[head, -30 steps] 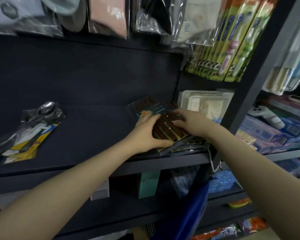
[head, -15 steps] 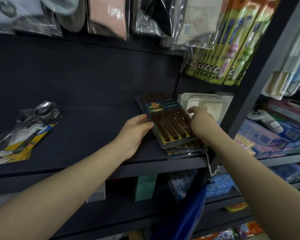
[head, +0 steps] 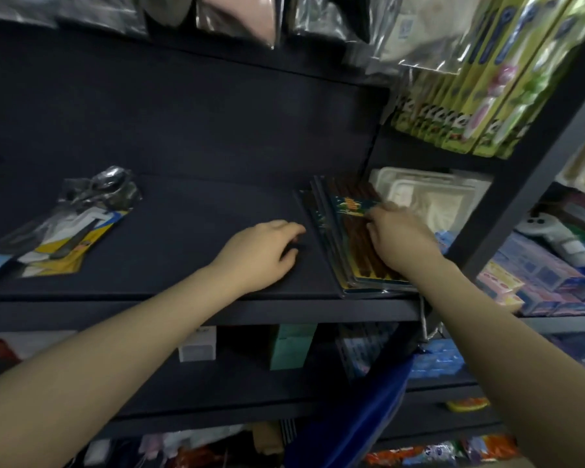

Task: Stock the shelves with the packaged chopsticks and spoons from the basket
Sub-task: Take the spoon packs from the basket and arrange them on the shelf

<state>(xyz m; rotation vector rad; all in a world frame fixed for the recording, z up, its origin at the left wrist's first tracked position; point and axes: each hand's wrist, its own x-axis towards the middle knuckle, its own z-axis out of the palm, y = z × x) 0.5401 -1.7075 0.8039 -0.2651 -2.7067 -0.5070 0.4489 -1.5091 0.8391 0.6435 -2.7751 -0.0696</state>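
Note:
A stack of packaged brown chopsticks [head: 347,261] lies at the right end of the dark shelf [head: 190,231], against the side wall. My right hand [head: 399,236] rests on top of the stack, fingers curled onto the top pack near its printed label. My left hand [head: 264,251] lies on the bare shelf just left of the stack, fingers loosely bent, holding nothing and not touching the packs. Packaged metal spoons [head: 81,224] with yellow cards lie at the shelf's left end. A blue basket or bag [head: 355,413] hangs below my right arm.
White plastic trays [head: 429,201] sit in the bay to the right, behind a dark upright post [head: 507,184]. Green toothbrush packs [head: 480,96] and bagged goods hang above. Boxes [head: 293,346] stand on the lower shelf, and colourful boxes [head: 547,278] fill the right shelf.
The chopstick stack has slid right and back toward the side wall. My left hand let go of it and moved left onto the shelf. My right hand moved onto the top pack.

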